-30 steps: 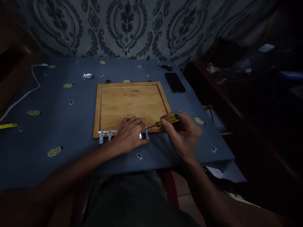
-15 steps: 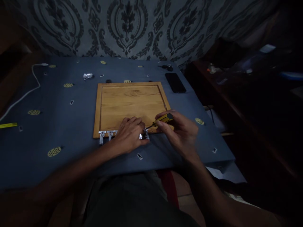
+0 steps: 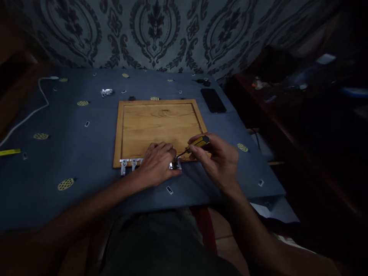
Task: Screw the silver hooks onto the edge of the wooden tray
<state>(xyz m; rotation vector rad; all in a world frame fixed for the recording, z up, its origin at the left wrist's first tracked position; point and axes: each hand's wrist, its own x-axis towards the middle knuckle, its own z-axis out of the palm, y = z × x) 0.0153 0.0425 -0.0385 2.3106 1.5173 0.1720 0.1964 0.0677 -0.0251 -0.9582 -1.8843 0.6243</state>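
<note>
A wooden panel (image 3: pixel 159 122) with a raised frame lies on the blue cloth in front of me. A shiny metal bracket strip (image 3: pixel 128 163) runs along its near edge. My left hand (image 3: pixel 157 163) lies on that strip, fingers curled over it and pressing it down. My right hand (image 3: pixel 220 159) is closed round a yellow and black screwdriver (image 3: pixel 198 143). The screwdriver's tip points at the metal piece (image 3: pixel 175 165) at the panel's near right corner.
A black phone (image 3: pixel 212 100) lies at the far right of the blue tablecloth (image 3: pixel 71 153). A small metal part (image 3: pixel 106 92) sits at the back left, a white cable (image 3: pixel 28 115) runs along the left, and a yellow strip (image 3: pixel 10 152) lies at the left edge. Dark furniture stands to the right.
My right hand has drawn the screwdriver handle slightly left and inward and turned on it. My left hand stays on the bracket.
</note>
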